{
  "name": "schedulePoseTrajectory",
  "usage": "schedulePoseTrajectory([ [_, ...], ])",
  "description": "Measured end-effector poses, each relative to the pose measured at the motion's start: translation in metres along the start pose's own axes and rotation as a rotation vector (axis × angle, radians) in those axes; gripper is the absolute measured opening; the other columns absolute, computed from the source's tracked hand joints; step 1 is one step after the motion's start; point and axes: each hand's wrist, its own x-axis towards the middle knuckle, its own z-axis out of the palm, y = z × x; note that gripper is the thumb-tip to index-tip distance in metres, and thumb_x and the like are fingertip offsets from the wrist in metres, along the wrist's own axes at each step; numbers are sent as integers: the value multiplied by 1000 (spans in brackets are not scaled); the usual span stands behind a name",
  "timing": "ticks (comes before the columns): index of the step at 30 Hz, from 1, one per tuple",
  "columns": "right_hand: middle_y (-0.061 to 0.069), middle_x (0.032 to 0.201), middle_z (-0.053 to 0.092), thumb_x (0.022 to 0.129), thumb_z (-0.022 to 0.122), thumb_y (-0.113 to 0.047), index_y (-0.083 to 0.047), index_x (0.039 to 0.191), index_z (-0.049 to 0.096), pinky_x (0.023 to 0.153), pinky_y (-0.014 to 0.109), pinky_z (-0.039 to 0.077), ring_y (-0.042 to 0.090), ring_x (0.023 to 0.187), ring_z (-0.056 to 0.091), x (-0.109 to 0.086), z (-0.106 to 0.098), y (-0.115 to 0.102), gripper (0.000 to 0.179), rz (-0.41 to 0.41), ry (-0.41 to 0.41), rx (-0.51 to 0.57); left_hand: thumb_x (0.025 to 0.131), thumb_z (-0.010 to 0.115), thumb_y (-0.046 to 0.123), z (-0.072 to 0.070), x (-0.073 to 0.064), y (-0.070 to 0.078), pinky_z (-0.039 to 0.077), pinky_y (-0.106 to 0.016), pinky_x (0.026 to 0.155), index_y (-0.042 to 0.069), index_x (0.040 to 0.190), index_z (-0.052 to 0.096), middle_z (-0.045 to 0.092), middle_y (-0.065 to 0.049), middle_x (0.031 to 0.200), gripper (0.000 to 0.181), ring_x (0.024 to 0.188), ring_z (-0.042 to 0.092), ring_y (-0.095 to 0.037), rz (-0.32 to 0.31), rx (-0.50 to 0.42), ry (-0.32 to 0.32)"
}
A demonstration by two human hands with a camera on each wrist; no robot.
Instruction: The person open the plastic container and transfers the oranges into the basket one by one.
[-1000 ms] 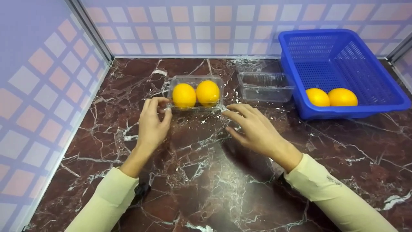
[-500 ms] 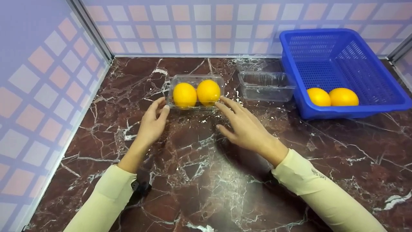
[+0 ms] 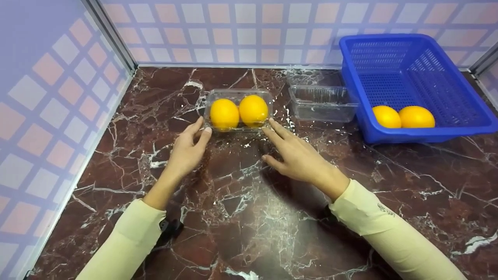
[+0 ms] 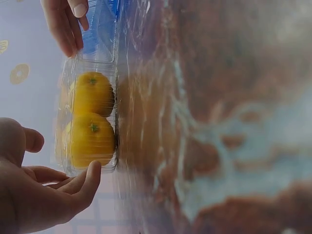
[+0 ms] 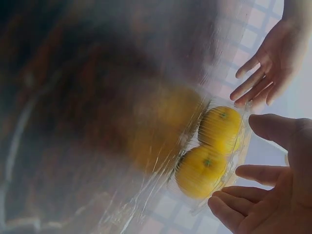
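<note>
A clear plastic clamshell box (image 3: 240, 92) sits on the marble tabletop with two oranges, the left orange (image 3: 224, 114) and the right orange (image 3: 253, 111), side by side inside it. At its front left corner is my left hand (image 3: 187, 151), thumb and fingers extended. My right hand (image 3: 300, 157) has its fingertips right at the front right corner, fingers spread and fairly straight. Through the ribbed wall in the left wrist view, green stem spots show on both oranges. Neither hand curls round the box.
To the right stands another clear plastic box (image 3: 325, 112) with its lid raised at the back. Beside it is a blue plastic basket (image 3: 428, 136) holding two more oranges (image 3: 415, 116). Tiled panels (image 3: 218, 37) rise behind and at the left.
My right hand has moved left, its fingertips now at the box's right corner. My left fingers, bent at the left corner a second ago, have straightened. The oranges stay in place.
</note>
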Motion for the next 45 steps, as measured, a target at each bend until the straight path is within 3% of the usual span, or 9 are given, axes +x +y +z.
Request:
schedulePoseTrajectory([
  [9, 20, 174, 21, 103, 68, -33, -8, 165, 37, 119, 62, 40, 47, 149, 42, -10, -4, 5, 73, 11, 19, 13, 112, 51, 34, 4, -3, 4, 26, -50, 130, 0, 163, 36, 53, -22, 156, 63, 148, 48, -37, 16, 15, -16],
  [14, 20, 174, 22, 103, 69, -33, -8, 164, 39, 115, 63, 44, 48, 146, 46, -19, -6, 9, 73, 12, 32, 13, 111, 53, 33, 9, -9, 9, 39, -49, 124, -1, 162, 36, 46, -21, 162, 64, 140, 57, -36, 39, 21, -35],
  [18, 20, 174, 24, 102, 70, -33, -7, 164, 39, 117, 63, 41, 47, 146, 46, -26, -9, 13, 74, 13, 41, 5, 110, 54, 34, 15, -15, 14, 36, -48, 125, -2, 162, 35, 42, -20, 165, 65, 143, 56, -34, 53, 38, -51],
  [22, 21, 173, 25, 102, 71, -33, -9, 164, 39, 117, 64, 41, 48, 146, 47, -33, -10, 16, 74, 16, 45, 0, 110, 56, 33, 22, -21, 19, 38, -49, 124, -3, 162, 35, 47, -20, 162, 66, 141, 57, -34, 61, 43, -56],
  [30, 20, 174, 24, 102, 71, -31, -11, 165, 37, 115, 66, 43, 48, 146, 46, -45, -11, 18, 74, 32, 42, 5, 109, 58, 27, 32, -34, 25, 57, -45, 105, -4, 160, 38, 53, -20, 156, 64, 135, 62, -34, 65, 0, -45],
  [33, 20, 173, 25, 102, 71, -32, -11, 165, 38, 114, 66, 44, 48, 146, 46, -46, -11, 18, 74, 37, 43, 5, 109, 56, 26, 32, -36, 25, 55, -47, 109, -3, 160, 39, 52, -19, 158, 61, 133, 63, -34, 49, -5, -42],
  [36, 20, 172, 28, 102, 71, -33, -11, 163, 42, 113, 66, 44, 47, 144, 49, -45, -13, 17, 71, 44, 51, 0, 111, 51, 21, 30, -34, 24, 49, -49, 115, 1, 162, 38, 52, -19, 158, 56, 136, 60, -35, -10, -84, -71],
  [40, 20, 166, 42, 103, 70, -37, -9, 157, 51, 115, 66, 44, 45, 142, 53, -43, -16, 11, 64, 59, 112, -28, 113, 43, 12, 28, -29, 21, 52, -46, 111, 2, 162, 35, 55, -22, 151, 50, 133, 61, -36, -122, -287, -125],
  [45, 15, 134, 71, 100, 74, -31, -6, 139, 67, 107, 55, 51, 37, 120, 65, -36, -17, 0, 46, -31, 255, -115, 113, 41, 9, 29, -23, 13, 60, -33, 97, -2, 152, 40, 60, -28, 139, 40, 115, 69, -29, -228, -475, -171],
])
